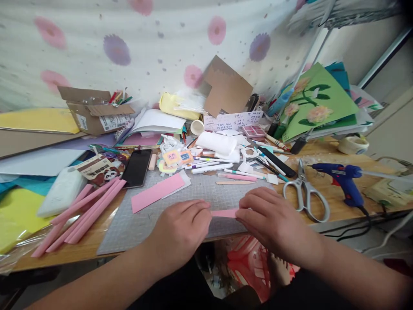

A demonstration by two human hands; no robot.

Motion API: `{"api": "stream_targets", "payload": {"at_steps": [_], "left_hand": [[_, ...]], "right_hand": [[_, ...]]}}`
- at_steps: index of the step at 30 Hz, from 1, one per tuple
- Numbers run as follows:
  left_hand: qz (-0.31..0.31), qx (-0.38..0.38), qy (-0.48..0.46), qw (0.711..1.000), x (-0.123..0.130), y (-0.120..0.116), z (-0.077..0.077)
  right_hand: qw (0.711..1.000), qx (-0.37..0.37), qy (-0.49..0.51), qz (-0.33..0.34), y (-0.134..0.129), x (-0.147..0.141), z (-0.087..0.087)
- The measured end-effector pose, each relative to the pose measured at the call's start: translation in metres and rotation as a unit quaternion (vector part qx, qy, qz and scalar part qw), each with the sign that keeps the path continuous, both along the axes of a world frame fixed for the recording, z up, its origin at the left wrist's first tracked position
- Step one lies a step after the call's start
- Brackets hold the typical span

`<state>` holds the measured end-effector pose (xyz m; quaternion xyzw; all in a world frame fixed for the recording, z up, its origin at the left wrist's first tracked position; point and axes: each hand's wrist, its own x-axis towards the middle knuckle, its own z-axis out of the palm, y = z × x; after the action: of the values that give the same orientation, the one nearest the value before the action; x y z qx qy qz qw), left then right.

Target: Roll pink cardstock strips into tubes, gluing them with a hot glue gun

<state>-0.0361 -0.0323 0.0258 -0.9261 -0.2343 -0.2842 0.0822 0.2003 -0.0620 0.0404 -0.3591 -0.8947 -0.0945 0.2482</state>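
Note:
Between my two hands stretches a narrow pink paper strip point(223, 213), near the front edge of the grey cutting mat point(119, 234). My left hand point(185, 224) is closed on the strip's left end, fingers curled. At the other end, my right hand point(267, 215) pinches it with thumb and fingers; both ends are hidden in the grips. A wider pink paper rectangle point(158, 191) lies on the mat beyond my left hand, partly over a whitish piece. Silver scissors point(303, 193) rest just right of my right hand.
Rolled pink paper tubes point(87, 211) and a black phone point(137, 168) are on the left. A blue glue gun point(345, 176) with a red light and a cable stands at right. Pens, paper scraps and a white roll point(216, 143) crowd the back, before a cardboard box point(93, 112).

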Motion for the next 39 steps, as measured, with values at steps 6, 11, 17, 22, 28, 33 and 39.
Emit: {"api": "stream_targets", "payload": {"at_steps": [6,11,17,22,28,33,39], "left_hand": [[-0.027,-0.005,0.044,0.999,0.005,0.019,-0.013],[-0.051,-0.039,0.079,0.995,0.013,0.029,-0.020],[-0.043,-0.092,0.231,0.968,0.026,0.023,-0.012],[-0.046,-0.094,0.284,0.953,0.029,0.024,-0.007],[-0.021,-0.195,0.133,0.971,0.021,0.033,0.000],[0.018,-0.315,0.052,0.948,0.011,0.038,0.003],[-0.042,-0.103,0.022,0.994,0.008,0.032,-0.002]], "right_hand": [[0.999,-0.023,0.035,-0.001,0.011,0.033,-0.017],[0.992,-0.115,0.024,-0.044,0.010,0.043,-0.033],[0.982,-0.187,0.031,-0.025,0.009,0.046,-0.044],[0.977,-0.206,0.038,-0.030,0.003,0.048,-0.043],[0.960,-0.209,0.168,-0.076,0.003,0.047,-0.036],[0.919,-0.281,0.252,-0.109,0.006,0.043,-0.026],[0.968,-0.135,0.206,-0.045,0.006,0.044,-0.028]]}}
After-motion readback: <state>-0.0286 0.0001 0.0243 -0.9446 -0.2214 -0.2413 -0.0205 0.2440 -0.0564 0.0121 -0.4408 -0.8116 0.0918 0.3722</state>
